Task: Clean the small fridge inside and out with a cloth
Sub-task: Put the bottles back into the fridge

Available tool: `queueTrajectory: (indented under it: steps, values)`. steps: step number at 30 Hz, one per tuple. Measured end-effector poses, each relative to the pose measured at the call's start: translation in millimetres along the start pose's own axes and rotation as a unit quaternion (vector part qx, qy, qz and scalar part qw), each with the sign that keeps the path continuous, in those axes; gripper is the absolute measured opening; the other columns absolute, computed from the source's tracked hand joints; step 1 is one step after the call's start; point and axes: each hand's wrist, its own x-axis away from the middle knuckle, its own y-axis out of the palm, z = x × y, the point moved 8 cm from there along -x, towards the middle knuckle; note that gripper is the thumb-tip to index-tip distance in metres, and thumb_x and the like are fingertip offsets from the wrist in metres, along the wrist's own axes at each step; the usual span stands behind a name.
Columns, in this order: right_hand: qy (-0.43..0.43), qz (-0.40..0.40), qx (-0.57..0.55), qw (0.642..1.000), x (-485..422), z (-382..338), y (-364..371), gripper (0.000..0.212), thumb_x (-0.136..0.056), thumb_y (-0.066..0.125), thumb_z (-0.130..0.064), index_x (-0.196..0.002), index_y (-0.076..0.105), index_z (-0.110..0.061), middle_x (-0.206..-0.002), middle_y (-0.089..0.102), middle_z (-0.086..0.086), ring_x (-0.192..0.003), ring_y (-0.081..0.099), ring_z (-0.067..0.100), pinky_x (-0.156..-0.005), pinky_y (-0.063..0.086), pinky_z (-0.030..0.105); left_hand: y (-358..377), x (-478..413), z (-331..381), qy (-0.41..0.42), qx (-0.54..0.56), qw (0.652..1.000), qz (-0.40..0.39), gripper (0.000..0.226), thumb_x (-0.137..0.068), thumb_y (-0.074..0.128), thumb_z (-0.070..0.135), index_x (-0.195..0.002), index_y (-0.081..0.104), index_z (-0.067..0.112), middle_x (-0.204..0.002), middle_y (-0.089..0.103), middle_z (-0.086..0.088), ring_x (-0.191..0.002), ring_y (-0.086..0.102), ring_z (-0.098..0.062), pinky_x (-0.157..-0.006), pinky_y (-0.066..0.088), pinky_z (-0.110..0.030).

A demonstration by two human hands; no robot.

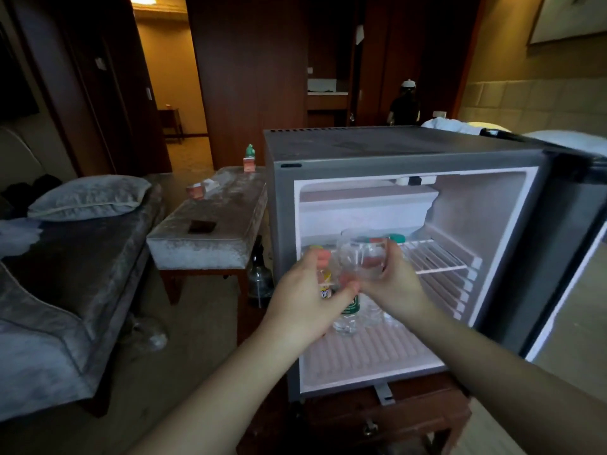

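Note:
The small grey fridge [361, 149] stands on a wooden stand, and its door [571, 257] is swung open to the right. In front of the opening, my right hand [395, 284] grips a clear drinking glass [361, 257]. Beside it, the fingers of my left hand [303, 293] curl round a small bottle with a yellow label [325, 280], and its fingertips meet the base of the glass. A water bottle with a green label [348, 311] stands on the fridge floor, next to more clear glassware. No cloth is in either hand.
A white wire shelf [437, 257] sits under the freezer box [364, 208]. A velvet bench [203, 238] stands to the left, with a dark spray bottle [259, 277] on the floor beside it. White fabric [441, 123] lies behind the fridge. A person [405, 106] stands far back.

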Motion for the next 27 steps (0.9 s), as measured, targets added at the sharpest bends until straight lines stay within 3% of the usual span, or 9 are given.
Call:
queueTrajectory:
  steps: [3, 6, 10, 13, 16, 20, 23, 27]
  values:
    - [0.025, 0.011, 0.022, 0.999, -28.8, 1.1, 8.7, 0.08, -0.063, 0.087, -0.039, -0.124, 0.041, -0.014, -0.093, 0.06, -0.005, -0.088, 0.06, 0.015, -0.071, 0.04, 0.026, -7.3, 14.6, -11.9, 0.019, -0.048, 0.999, -0.008, 0.037, -0.082, 0.069, 0.034, -0.115, 0.057, 0.022, -0.108, 0.061, 0.009, -0.094, 0.058, -0.008, -0.077, 0.045, -0.021]
    - [0.017, -0.011, 0.049, 0.999, -48.6, -6.3, 30.3, 0.088, -0.064, 0.087, -0.042, -0.13, 0.035, -0.015, -0.101, 0.06, -0.002, -0.092, 0.059, 0.016, -0.075, 0.042, 0.026, -14.9, 25.0, -28.5, 0.025, -0.084, 0.996, -0.025, 0.022, -0.083, 0.068, 0.031, -0.102, 0.058, 0.029, -0.098, 0.057, 0.015, -0.087, 0.057, -0.002, -0.073, 0.047, -0.022]
    - [0.024, -0.029, 0.069, 0.997, -59.3, 1.1, 63.0, 0.09, -0.064, 0.086, -0.044, -0.131, 0.032, -0.017, -0.102, 0.06, -0.002, -0.096, 0.061, 0.02, -0.081, 0.047, 0.03, -20.2, 32.6, -50.8, 0.005, -0.121, 0.992, -0.049, 0.018, -0.082, 0.069, 0.031, -0.099, 0.062, 0.03, -0.084, 0.051, 0.02, -0.083, 0.057, -0.002, -0.067, 0.04, -0.011]
    - [0.018, 0.006, 0.086, 0.996, -55.8, 8.7, 71.8, 0.084, -0.069, 0.082, -0.044, -0.131, 0.033, -0.016, -0.101, 0.061, -0.002, -0.097, 0.062, 0.023, -0.077, 0.043, 0.027, -19.5, 31.9, -57.9, -0.011, -0.116, 0.992, -0.052, 0.017, -0.082, 0.069, 0.029, -0.099, 0.065, 0.026, -0.086, 0.058, 0.018, -0.082, 0.059, -0.004, -0.066, 0.037, -0.007]
    - [0.022, 0.013, 0.105, 0.994, -55.6, 18.8, 74.8, 0.092, -0.069, 0.082, -0.046, -0.138, 0.029, -0.016, -0.115, 0.064, 0.002, -0.106, 0.061, 0.026, -0.082, 0.044, 0.028, -10.3, 28.2, -61.3, -0.028, -0.09, 0.993, -0.071, 0.017, -0.083, 0.069, 0.026, -0.1, 0.067, 0.023, -0.097, 0.067, 0.011, -0.081, 0.062, -0.007, -0.074, 0.045, -0.017]
    - [0.02, -0.024, 0.098, 0.995, -42.1, 19.9, 59.4, 0.116, -0.067, 0.086, -0.039, -0.151, 0.01, -0.016, -0.14, 0.049, 0.006, -0.125, 0.05, 0.027, -0.097, 0.041, 0.032, -2.6, 26.5, -59.4, -0.035, -0.066, 0.994, -0.076, 0.011, -0.084, 0.069, 0.022, -0.094, 0.067, 0.023, -0.092, 0.068, 0.01, -0.077, 0.06, -0.008, -0.073, 0.044, -0.017]
    - [-0.025, 0.01, 0.123, 0.992, -20.3, 14.2, 13.4, 0.1, -0.073, 0.083, -0.032, -0.149, 0.02, -0.014, -0.137, 0.05, 0.006, -0.125, 0.048, 0.026, -0.098, 0.039, 0.032, 2.1, 23.0, -53.1, -0.027, -0.071, 0.994, -0.08, 0.013, -0.082, 0.07, 0.02, -0.085, 0.062, 0.029, -0.088, 0.069, 0.007, -0.077, 0.062, -0.01, -0.074, 0.046, -0.022]
    - [-0.128, 0.095, 0.216, 0.963, 10.6, -1.6, -86.3, 0.056, -0.082, 0.072, -0.015, -0.132, 0.047, -0.01, -0.119, 0.062, 0.004, -0.112, 0.055, 0.026, -0.091, 0.039, 0.033, 16.1, 13.0, -26.0, -0.017, -0.043, 0.995, -0.088, 0.017, -0.081, 0.071, 0.011, -0.082, 0.062, 0.026, -0.081, 0.07, 0.005, -0.075, 0.066, -0.013, -0.073, 0.048, -0.025]
